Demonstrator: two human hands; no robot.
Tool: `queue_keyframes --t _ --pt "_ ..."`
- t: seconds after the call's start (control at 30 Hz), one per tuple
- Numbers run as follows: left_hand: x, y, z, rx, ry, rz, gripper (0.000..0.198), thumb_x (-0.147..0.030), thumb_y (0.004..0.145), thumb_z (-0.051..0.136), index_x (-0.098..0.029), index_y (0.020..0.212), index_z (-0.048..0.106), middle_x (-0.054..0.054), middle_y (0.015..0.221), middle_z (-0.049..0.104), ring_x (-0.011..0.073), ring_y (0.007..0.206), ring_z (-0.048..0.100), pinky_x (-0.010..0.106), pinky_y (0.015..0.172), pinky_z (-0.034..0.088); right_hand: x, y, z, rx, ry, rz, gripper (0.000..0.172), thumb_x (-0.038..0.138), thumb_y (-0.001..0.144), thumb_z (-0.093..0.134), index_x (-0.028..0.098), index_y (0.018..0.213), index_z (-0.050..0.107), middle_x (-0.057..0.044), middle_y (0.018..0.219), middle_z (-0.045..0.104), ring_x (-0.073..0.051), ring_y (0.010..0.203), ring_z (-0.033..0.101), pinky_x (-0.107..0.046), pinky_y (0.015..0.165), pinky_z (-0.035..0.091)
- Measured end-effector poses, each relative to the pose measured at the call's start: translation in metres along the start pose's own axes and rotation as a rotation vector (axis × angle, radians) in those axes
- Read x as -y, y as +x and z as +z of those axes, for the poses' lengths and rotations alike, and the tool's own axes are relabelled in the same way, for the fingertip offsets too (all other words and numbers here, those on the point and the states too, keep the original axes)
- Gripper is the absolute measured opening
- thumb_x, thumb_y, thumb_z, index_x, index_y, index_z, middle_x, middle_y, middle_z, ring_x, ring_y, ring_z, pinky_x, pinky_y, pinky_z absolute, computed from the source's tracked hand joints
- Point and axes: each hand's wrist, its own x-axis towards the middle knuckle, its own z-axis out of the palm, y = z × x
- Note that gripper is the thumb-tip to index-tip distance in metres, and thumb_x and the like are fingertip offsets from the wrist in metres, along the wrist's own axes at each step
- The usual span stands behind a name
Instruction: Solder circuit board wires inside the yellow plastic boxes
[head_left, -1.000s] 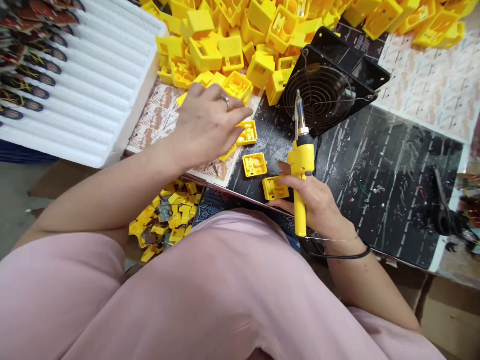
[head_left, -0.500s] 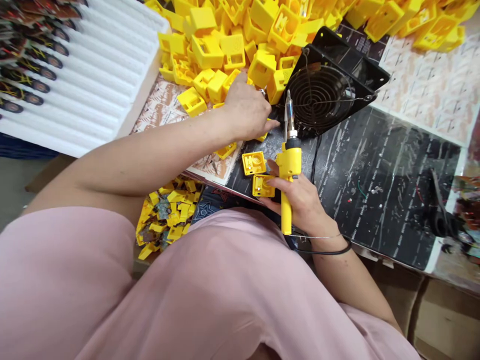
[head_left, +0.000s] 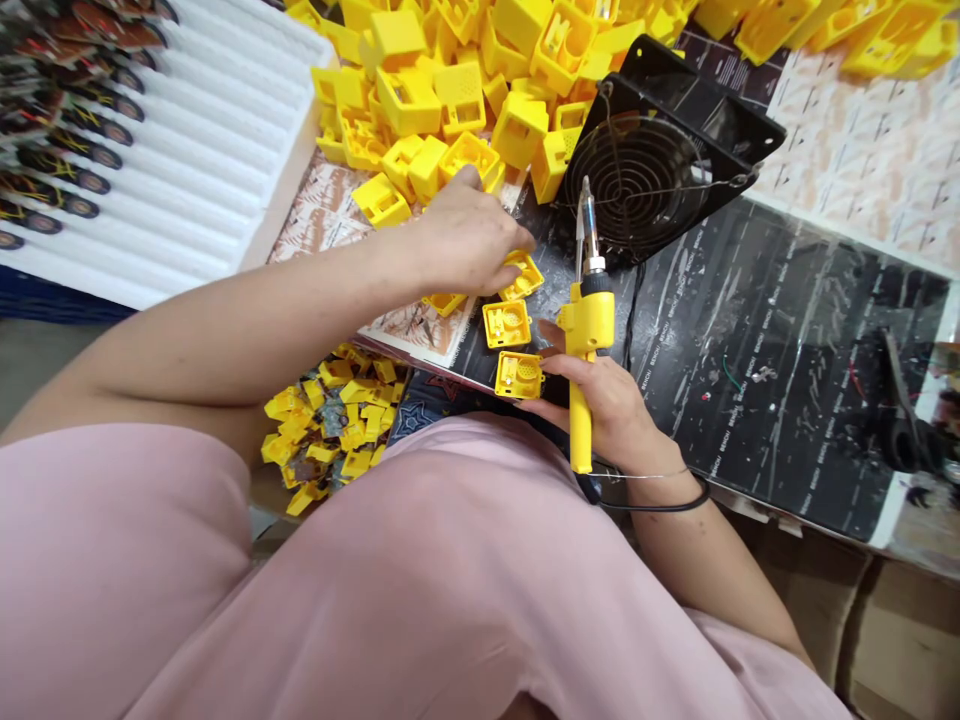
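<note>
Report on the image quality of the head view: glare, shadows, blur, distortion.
In the head view, the light is bright and even; a pale sheen, perhaps partly scratches, lies across the black bench mat; the yellow plastic housings look sharp, with soft shadows between them; the left hand and soldering iron show no obvious blur; the wide lens appears to bend the white foam tray.

Right hand (head_left: 607,410) holding yellow soldering iron (head_left: 586,325), left hand (head_left: 465,245) touching yellow plastic housing (head_left: 523,277)
</note>
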Motion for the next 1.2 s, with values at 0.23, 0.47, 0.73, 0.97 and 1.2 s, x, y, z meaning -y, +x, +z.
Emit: queue_keyframes --t 0.23,0.47,0.73,0.97,1.2 --pt "0.01 -0.048 -0.032 -0.081 0.087 -0.154 0.05 -0.044 0.107 0.036 -0.024 0.11 0.082 0.011 0.109 0.081 0.0311 0.109 0.071 0.056 0.1 0.047 -0.002 0.005 -0.002 -0.032 -0.008 -0.037 0.048 0.051 0.091 0.079 0.025 0.126 0.057 -0.005 0.103 0.079 -0.025 0.093 0.078 -0.039 0.087 0.061" --pt "0.022 -0.095 -0.018 0.08 0.024 0.085 0.047 -0.037 0.102 0.047 -0.02 0.14 0.069 0.009 0.136 0.074 0.0299 0.122 0.068 0.045 0.106 0.053 -0.003 0.002 -0.014 -0.127 -0.03 0.009 0.046 0.04 0.09 0.084 0.028 0.125 0.058 -0.01 0.12 0.08 -0.03 0.112 0.079 -0.042 0.088 0.067" --pt "0.005 -0.038 -0.028 -0.155 -0.03 -0.163 0.061 -0.067 0.102 0.044 -0.028 0.139 0.072 0.01 0.114 0.078 0.034 0.115 0.07 0.048 0.1 0.05 0.001 0.004 -0.015 -0.171 -0.078 0.007 0.048 0.024 0.088 0.086 0.029 0.129 0.061 -0.011 0.133 0.076 -0.029 0.111 0.079 -0.039 0.087 0.07" --pt "-0.005 0.029 0.0 -0.222 -0.074 -0.228 0.063 -0.068 0.1 0.039 -0.025 0.114 0.083 0.014 0.102 0.08 0.04 0.119 0.066 0.065 0.111 0.036 0.003 0.005 -0.018 -0.198 -0.153 0.0 0.038 0.021 0.09 0.083 0.028 0.122 0.063 -0.012 0.131 0.077 -0.026 0.102 0.081 -0.034 0.081 0.069" --pt "0.015 -0.019 -0.027 -0.149 0.007 -0.292 0.06 -0.049 0.107 0.029 -0.023 0.106 0.083 0.01 0.1 0.079 0.0307 0.102 0.066 0.054 0.092 0.044 -0.004 0.0 -0.014 -0.095 -0.037 -0.004 0.051 0.046 0.087 0.086 0.027 0.126 0.061 -0.011 0.124 0.079 -0.027 0.098 0.081 -0.037 0.077 0.065"
